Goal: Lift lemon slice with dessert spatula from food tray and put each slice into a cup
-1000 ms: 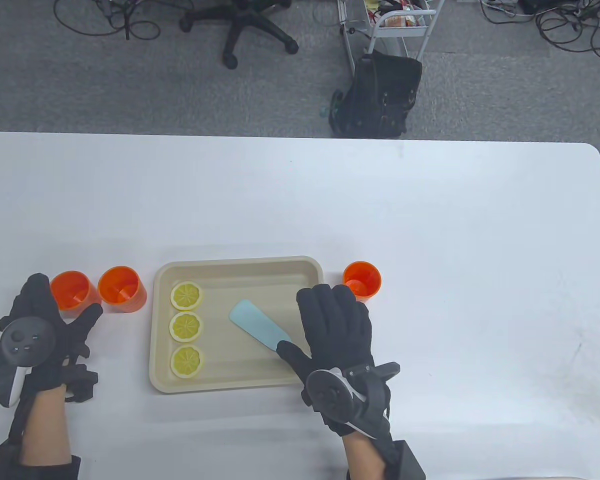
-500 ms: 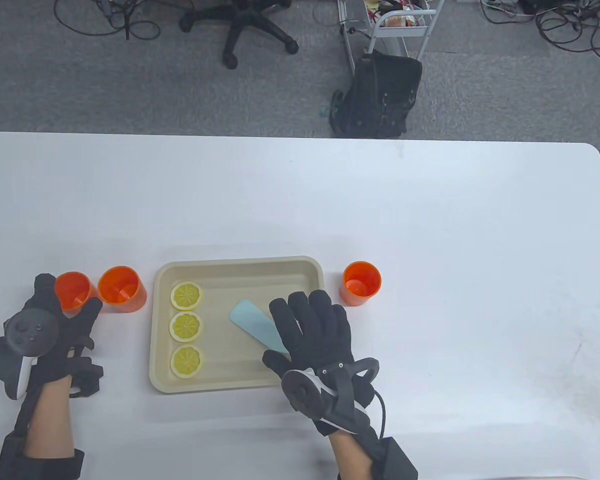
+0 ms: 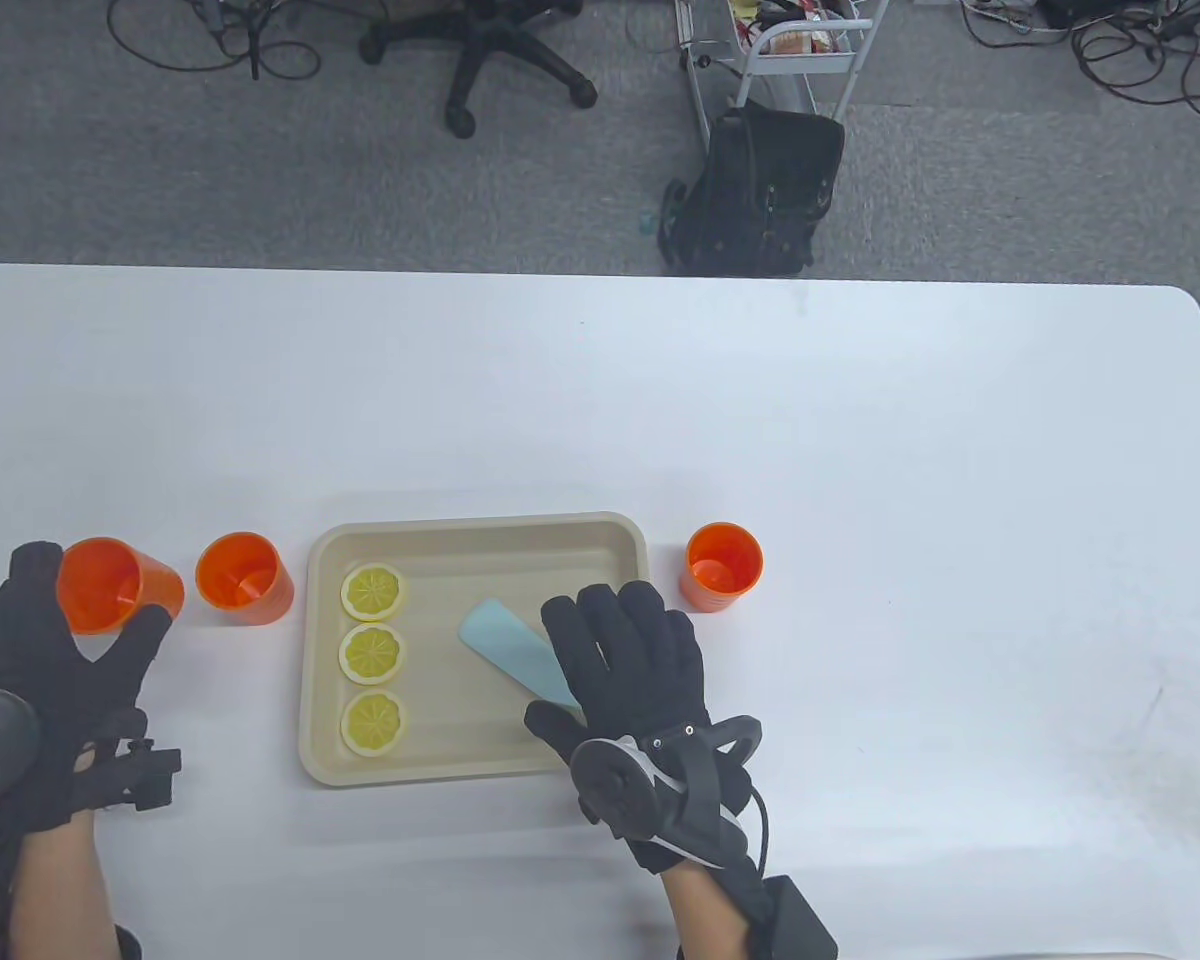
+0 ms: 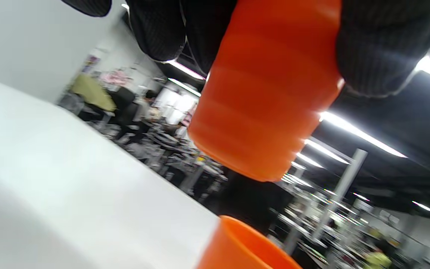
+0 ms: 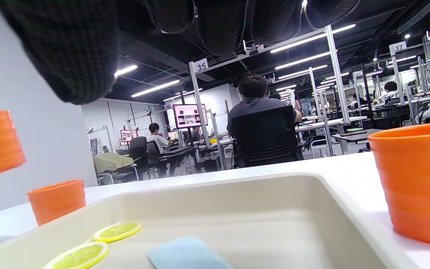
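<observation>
Cup up on the left, spatula under the right hand.

The left hand (image 3: pixel 60 660) has its grip curled round a tilted orange cup (image 3: pixel 110 585), clear of the worktop (image 3: pixel 860 450). A second cup (image 3: pixel 243 578) stands just beside the tray (image 3: pixel 480 530). In the tray, three lemon slices (image 3: pixel 372 655) lie in a column at its left; the blue spatula (image 3: pixel 510 650) lies flat, its handle under the right hand (image 3: pixel 630 670), fingers spread over it. A third cup (image 3: pixel 723 565) stands right of the tray.

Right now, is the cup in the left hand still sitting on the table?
Apart. The left wrist view shows the held cup, gripped by the left hand, with background visible under its base, above the table.
</observation>
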`<action>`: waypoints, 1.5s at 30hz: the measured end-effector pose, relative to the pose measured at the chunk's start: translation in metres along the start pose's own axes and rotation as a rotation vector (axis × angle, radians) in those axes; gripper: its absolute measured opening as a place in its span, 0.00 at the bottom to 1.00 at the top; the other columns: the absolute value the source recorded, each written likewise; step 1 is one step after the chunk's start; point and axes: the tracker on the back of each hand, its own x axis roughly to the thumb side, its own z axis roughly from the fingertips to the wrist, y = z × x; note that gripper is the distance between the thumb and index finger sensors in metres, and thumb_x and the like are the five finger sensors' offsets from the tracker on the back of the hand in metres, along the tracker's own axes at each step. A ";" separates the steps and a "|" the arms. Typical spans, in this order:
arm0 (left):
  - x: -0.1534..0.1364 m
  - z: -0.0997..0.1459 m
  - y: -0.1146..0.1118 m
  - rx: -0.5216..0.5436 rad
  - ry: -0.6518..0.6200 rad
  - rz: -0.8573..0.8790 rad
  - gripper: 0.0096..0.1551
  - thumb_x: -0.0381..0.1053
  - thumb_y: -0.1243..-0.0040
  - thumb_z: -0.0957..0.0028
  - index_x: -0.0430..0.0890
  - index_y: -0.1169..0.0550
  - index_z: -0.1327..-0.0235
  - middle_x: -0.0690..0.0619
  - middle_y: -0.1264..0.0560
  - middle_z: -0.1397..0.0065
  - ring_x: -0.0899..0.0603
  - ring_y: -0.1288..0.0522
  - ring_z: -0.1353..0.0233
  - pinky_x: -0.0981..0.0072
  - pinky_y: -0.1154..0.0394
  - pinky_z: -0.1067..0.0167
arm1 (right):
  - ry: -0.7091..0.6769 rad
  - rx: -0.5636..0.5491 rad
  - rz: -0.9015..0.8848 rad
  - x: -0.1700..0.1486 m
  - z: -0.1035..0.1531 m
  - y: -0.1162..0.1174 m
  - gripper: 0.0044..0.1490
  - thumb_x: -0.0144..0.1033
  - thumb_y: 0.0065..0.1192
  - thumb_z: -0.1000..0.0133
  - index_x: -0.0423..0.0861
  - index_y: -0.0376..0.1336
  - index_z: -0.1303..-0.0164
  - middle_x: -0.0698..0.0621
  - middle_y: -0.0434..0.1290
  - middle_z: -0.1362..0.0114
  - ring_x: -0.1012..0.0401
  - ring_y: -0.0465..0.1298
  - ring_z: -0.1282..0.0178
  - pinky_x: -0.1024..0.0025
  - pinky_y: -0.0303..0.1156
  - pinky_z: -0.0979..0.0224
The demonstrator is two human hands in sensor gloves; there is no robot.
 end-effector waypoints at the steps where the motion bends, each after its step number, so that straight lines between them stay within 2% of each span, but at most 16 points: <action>1: 0.010 0.004 0.001 0.005 -0.039 -0.006 0.64 0.75 0.30 0.50 0.48 0.47 0.11 0.43 0.35 0.16 0.25 0.40 0.16 0.20 0.50 0.24 | -0.001 0.003 -0.003 0.000 0.000 0.000 0.60 0.58 0.74 0.49 0.53 0.45 0.14 0.44 0.54 0.12 0.37 0.54 0.11 0.32 0.50 0.16; 5: 0.044 0.015 -0.002 -0.012 -0.206 0.013 0.63 0.75 0.31 0.50 0.50 0.47 0.11 0.45 0.36 0.15 0.26 0.40 0.14 0.21 0.50 0.23 | -0.009 0.010 -0.017 0.001 0.000 0.001 0.60 0.57 0.74 0.49 0.53 0.45 0.14 0.44 0.54 0.12 0.37 0.54 0.11 0.32 0.50 0.16; 8: 0.068 0.024 -0.014 -0.082 -0.332 0.056 0.63 0.75 0.31 0.50 0.50 0.47 0.11 0.45 0.35 0.15 0.27 0.41 0.14 0.20 0.50 0.22 | -0.020 0.008 -0.033 0.003 0.000 0.001 0.60 0.57 0.75 0.49 0.54 0.44 0.14 0.44 0.54 0.12 0.37 0.55 0.11 0.32 0.50 0.16; 12: 0.097 0.037 -0.029 -0.146 -0.473 -0.027 0.64 0.75 0.30 0.51 0.51 0.47 0.11 0.46 0.35 0.15 0.28 0.41 0.13 0.20 0.50 0.22 | -0.046 0.009 -0.063 0.008 0.002 -0.001 0.61 0.57 0.75 0.49 0.55 0.44 0.14 0.44 0.54 0.12 0.37 0.55 0.11 0.32 0.51 0.16; 18: 0.125 0.055 -0.051 -0.290 -0.631 0.028 0.64 0.75 0.30 0.52 0.50 0.46 0.11 0.46 0.34 0.15 0.28 0.39 0.13 0.20 0.49 0.22 | -0.105 0.052 -0.119 0.021 0.004 0.000 0.63 0.58 0.75 0.50 0.52 0.42 0.13 0.44 0.55 0.12 0.38 0.58 0.12 0.33 0.53 0.16; 27: 0.140 0.065 -0.074 -0.471 -0.765 0.058 0.69 0.73 0.27 0.56 0.45 0.49 0.12 0.48 0.33 0.16 0.32 0.38 0.13 0.22 0.48 0.21 | -0.251 0.126 -0.156 0.040 0.007 0.002 0.68 0.57 0.79 0.53 0.49 0.41 0.14 0.47 0.57 0.13 0.42 0.64 0.14 0.35 0.56 0.17; 32: 0.145 0.070 -0.079 -0.452 -0.792 -0.008 0.76 0.71 0.24 0.62 0.39 0.52 0.14 0.52 0.30 0.18 0.37 0.35 0.14 0.25 0.46 0.20 | -0.330 0.172 -0.121 0.054 0.010 0.010 0.71 0.55 0.83 0.55 0.45 0.41 0.14 0.45 0.60 0.16 0.46 0.69 0.18 0.37 0.58 0.18; 37: 0.144 0.070 -0.084 -0.418 -0.803 -0.037 0.81 0.72 0.22 0.67 0.37 0.53 0.16 0.54 0.29 0.21 0.40 0.34 0.14 0.28 0.44 0.20 | -0.355 0.150 -0.024 0.063 0.014 0.014 0.69 0.54 0.83 0.56 0.48 0.43 0.15 0.42 0.58 0.16 0.46 0.70 0.19 0.37 0.59 0.18; 40: 0.143 0.070 -0.084 -0.429 -0.804 -0.044 0.81 0.72 0.22 0.68 0.37 0.53 0.15 0.55 0.29 0.21 0.40 0.34 0.14 0.27 0.45 0.20 | -0.357 0.154 0.000 0.064 0.014 0.015 0.67 0.54 0.82 0.55 0.50 0.45 0.15 0.43 0.59 0.16 0.48 0.72 0.21 0.38 0.60 0.18; 45: 0.144 0.069 -0.087 -0.427 -0.797 -0.032 0.78 0.73 0.25 0.63 0.39 0.53 0.15 0.52 0.29 0.20 0.37 0.34 0.14 0.26 0.45 0.20 | -0.331 0.168 -0.023 0.055 0.009 0.012 0.66 0.57 0.82 0.56 0.51 0.46 0.14 0.45 0.60 0.17 0.48 0.70 0.20 0.36 0.59 0.18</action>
